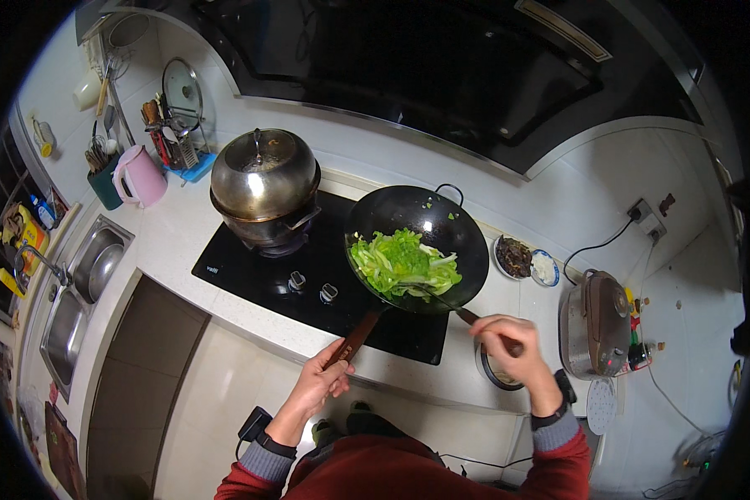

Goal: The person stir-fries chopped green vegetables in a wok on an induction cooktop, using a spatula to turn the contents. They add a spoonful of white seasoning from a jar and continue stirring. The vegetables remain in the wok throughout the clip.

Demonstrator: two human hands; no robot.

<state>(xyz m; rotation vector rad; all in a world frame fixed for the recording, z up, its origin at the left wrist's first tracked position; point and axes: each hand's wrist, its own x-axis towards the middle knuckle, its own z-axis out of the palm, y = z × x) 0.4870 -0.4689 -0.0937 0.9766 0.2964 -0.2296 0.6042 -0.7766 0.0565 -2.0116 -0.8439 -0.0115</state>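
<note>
A black wok (456, 250) stands over the right side of the cooktop, with chopped leafy greens (406, 262) heaped in its near part. My left hand (328, 375) is closed around the wok's dark wooden handle (361, 330). Gripped in my right hand (509, 344) is the brown handle of a cooking utensil (467, 315); its head is among the greens, mostly hidden by them. A few leaf bits cling to the wok's far wall.
A lidded steel pot (262, 187) occupies the left burner of the black glass cooktop (237, 262). Right of the wok are a bowl of dark food (512, 256), a small dish of white food (544, 269) and a rice cooker (597, 325). A pink kettle (140, 175) and sink (69, 331) are left.
</note>
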